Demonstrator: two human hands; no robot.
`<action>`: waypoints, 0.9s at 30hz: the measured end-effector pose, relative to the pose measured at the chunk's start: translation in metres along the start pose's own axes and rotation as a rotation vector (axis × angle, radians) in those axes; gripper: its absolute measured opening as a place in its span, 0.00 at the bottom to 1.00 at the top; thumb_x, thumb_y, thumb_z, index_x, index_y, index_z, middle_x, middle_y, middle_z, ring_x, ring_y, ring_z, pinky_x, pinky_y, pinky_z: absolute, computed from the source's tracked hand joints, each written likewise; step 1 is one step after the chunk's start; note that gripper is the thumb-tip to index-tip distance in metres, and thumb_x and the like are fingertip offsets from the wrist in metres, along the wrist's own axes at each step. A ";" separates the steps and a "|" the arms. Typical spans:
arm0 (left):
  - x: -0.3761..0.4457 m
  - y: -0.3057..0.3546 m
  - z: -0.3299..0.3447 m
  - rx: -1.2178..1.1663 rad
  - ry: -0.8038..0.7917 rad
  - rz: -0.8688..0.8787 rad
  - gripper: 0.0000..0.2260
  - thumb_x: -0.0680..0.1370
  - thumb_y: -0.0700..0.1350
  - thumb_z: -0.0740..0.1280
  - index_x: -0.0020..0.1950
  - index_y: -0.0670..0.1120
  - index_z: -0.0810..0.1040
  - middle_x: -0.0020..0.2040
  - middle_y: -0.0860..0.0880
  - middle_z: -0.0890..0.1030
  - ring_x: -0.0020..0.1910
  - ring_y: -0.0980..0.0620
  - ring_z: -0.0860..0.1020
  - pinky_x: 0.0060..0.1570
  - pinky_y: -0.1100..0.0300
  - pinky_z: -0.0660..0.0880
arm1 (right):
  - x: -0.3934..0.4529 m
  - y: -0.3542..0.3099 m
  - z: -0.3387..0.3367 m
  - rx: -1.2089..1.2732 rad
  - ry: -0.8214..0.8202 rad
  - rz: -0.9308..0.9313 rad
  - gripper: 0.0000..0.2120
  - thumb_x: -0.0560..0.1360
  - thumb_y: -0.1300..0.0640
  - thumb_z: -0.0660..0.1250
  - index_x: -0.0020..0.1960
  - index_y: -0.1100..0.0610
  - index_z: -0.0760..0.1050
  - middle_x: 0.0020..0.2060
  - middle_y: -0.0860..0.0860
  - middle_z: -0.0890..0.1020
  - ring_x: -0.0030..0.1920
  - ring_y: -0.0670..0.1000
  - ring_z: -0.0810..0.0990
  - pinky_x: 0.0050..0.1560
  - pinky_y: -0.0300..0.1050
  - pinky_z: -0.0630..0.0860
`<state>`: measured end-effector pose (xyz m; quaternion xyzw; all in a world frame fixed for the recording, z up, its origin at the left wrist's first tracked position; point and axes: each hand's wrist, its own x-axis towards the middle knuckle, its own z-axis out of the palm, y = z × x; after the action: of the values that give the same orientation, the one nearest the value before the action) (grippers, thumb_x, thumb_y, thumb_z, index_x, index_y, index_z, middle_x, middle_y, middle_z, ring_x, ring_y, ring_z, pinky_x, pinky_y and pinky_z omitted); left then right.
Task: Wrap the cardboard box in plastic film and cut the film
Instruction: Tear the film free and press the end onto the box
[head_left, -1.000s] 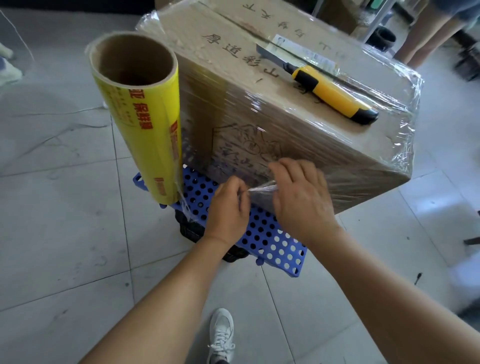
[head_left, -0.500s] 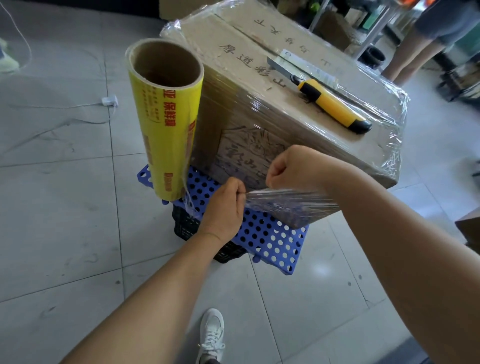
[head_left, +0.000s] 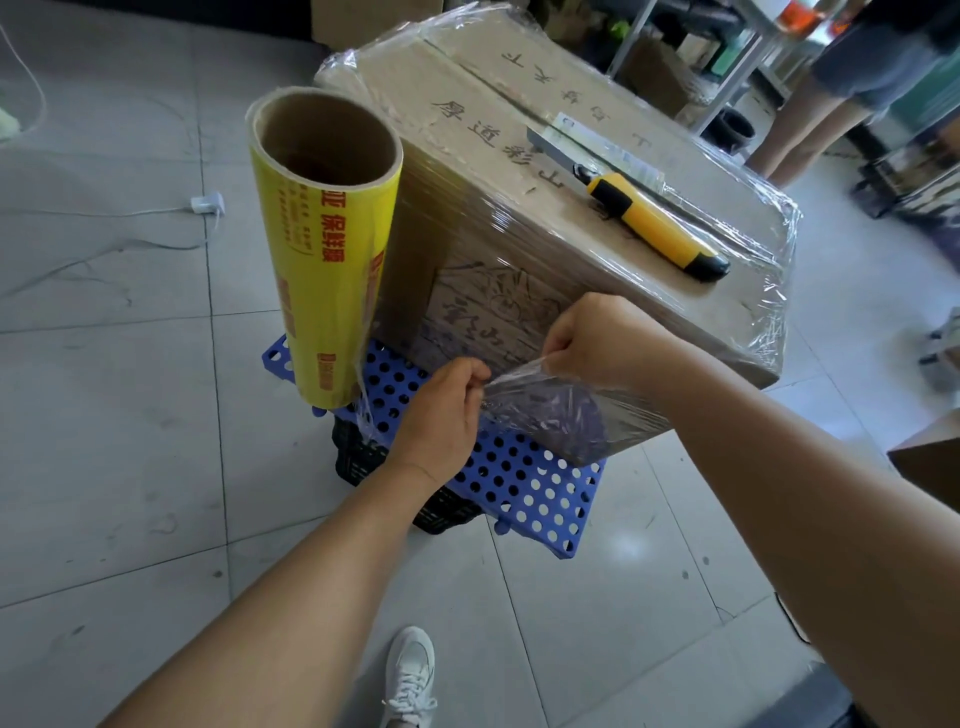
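Against the near face of the cardboard box, both hands pinch the plastic film: the left hand and right hand each have fingers closed on a gathered edge, close together, the sheet taut between them. Left of the box the yellow film roll stands upright on the blue perforated platform, a loose strand trailing from it. Tearing by hand may stretch the film into a rope or peel wraps loose, since the utility knife lies unused on top of the box; a hard tug could also topple the roll.
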<state>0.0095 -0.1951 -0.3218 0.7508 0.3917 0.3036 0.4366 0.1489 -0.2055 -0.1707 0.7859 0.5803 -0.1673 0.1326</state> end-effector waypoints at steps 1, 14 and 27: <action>0.001 0.000 0.000 0.007 0.002 0.006 0.09 0.79 0.38 0.59 0.57 0.41 0.74 0.52 0.47 0.75 0.47 0.53 0.74 0.47 0.65 0.68 | 0.001 0.000 -0.002 0.004 0.027 -0.005 0.08 0.74 0.57 0.65 0.44 0.54 0.84 0.41 0.50 0.84 0.44 0.51 0.82 0.47 0.49 0.81; 0.005 -0.009 0.026 0.006 -0.076 -0.220 0.07 0.73 0.47 0.70 0.45 0.47 0.75 0.49 0.50 0.73 0.45 0.53 0.73 0.46 0.60 0.71 | 0.009 0.005 -0.004 -0.208 0.349 -0.141 0.11 0.77 0.60 0.59 0.45 0.51 0.79 0.42 0.47 0.81 0.42 0.51 0.79 0.39 0.47 0.79; 0.022 -0.031 0.008 0.121 0.090 -0.426 0.06 0.78 0.44 0.65 0.44 0.43 0.76 0.40 0.45 0.79 0.38 0.47 0.75 0.36 0.56 0.69 | 0.026 0.026 0.000 -0.420 0.916 -0.396 0.08 0.65 0.58 0.76 0.41 0.52 0.80 0.38 0.46 0.77 0.49 0.49 0.67 0.51 0.42 0.64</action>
<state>0.0169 -0.1700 -0.3508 0.6615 0.5783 0.2137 0.4270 0.1811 -0.1911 -0.1813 0.6106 0.7367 0.2902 -0.0140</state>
